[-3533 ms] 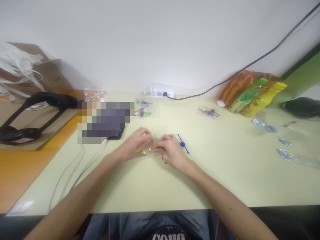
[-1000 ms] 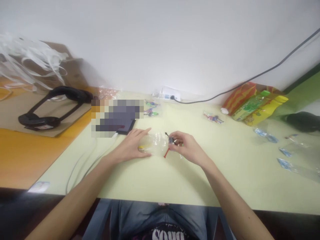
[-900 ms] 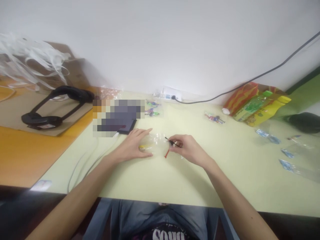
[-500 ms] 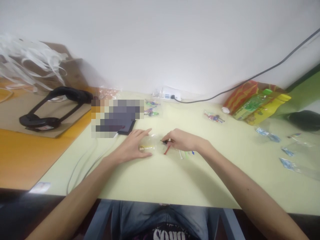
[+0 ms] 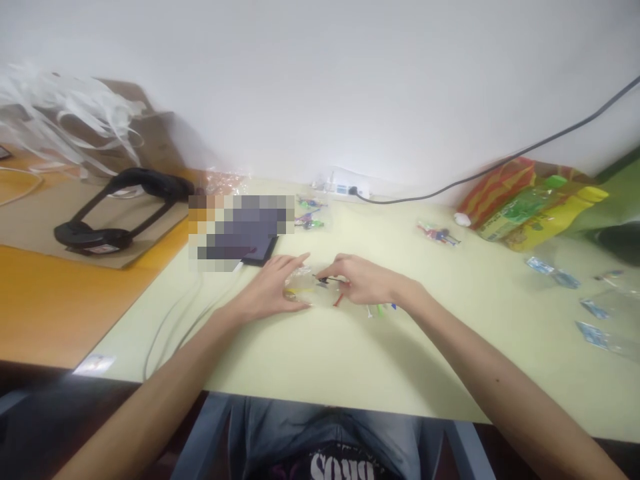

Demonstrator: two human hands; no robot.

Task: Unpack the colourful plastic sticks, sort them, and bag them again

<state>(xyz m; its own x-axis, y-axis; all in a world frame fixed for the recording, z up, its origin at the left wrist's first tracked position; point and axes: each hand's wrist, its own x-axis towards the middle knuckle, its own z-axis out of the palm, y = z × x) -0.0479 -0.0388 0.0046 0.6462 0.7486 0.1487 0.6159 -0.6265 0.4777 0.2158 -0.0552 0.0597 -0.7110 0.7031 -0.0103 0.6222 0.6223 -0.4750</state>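
My left hand (image 5: 270,287) rests on the pale table with its thumb and fingers curved around a clear plastic bag (image 5: 300,283) that has a small yellow piece (image 5: 300,291) inside. Just right of the bag, my right hand (image 5: 357,280) pinches a small black piece (image 5: 324,281) between its fingers, close to the bag's mouth. Beneath the right hand lie a red stick (image 5: 339,300), a white one (image 5: 370,311), a green one (image 5: 380,310) and a blue tip (image 5: 393,307), partly hidden by the palm.
A dark tablet (image 5: 260,250) with a white cable is at the back left. Small bagged pieces (image 5: 310,220) and another bag of them (image 5: 439,235) lie farther back. Snack bags (image 5: 550,213) and a green-capped bottle (image 5: 520,203) stand at the right, with several blue-labelled packets (image 5: 593,335) nearer.
The view has shifted slightly, moving the scene right. The black piece now shows more clearly at my right fingertips; both hands stay close to the bag.
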